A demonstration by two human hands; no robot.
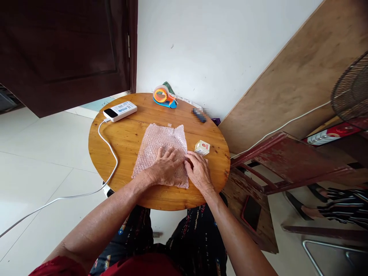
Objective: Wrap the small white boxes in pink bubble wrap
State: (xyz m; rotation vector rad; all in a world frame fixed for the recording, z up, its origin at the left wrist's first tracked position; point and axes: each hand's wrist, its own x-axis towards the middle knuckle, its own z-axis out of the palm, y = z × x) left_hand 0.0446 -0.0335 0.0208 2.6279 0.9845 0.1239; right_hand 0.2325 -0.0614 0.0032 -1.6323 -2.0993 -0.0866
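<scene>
Spread flat with nothing clasped, the left hand [168, 166] presses on the wrap [151, 149], while the right hand [199, 172] lies at its right border; whether those fingers pinch the film, I cannot tell. The wrap lies around the middle of the table [178, 198], its near border short of the table's near edge. Pressing well likely calls for a broad, even palm, since a hard push could pop bubbles (they are the cushion, after all). Fingers along the right border should steady the film without dragging it askew. Care is due with the box [202, 147], just beside the right hand toward the table's right edge: a careless knuckle could nudge it. The tape dispenser [164, 97] sits by the far edge, well apart from both hands.
</scene>
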